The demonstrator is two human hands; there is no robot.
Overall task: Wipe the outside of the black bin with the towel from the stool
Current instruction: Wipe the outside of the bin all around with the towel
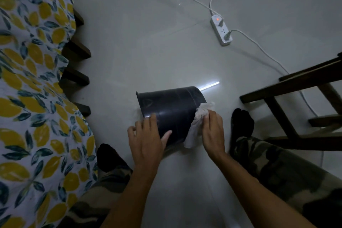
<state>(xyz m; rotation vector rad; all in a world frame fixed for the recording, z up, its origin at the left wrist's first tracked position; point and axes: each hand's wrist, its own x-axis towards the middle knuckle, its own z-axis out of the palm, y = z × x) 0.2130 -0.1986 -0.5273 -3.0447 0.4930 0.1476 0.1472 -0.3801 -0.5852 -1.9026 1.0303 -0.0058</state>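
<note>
The black bin (172, 109) lies on its side on the pale floor, its rim to the left and its base to the right. My left hand (146, 139) rests flat on the bin's near side, fingers spread over the wall. My right hand (212, 129) presses a crumpled white towel (198, 122) against the bin's base end. Part of the towel hangs down below the bin's near right edge.
A bed with a lemon-print sheet (33, 98) and dark wooden legs fills the left. A dark wooden stool (296, 102) stands at the right. A white power strip (221, 30) with cables lies on the floor beyond. My feet in black socks (241, 120) flank the bin.
</note>
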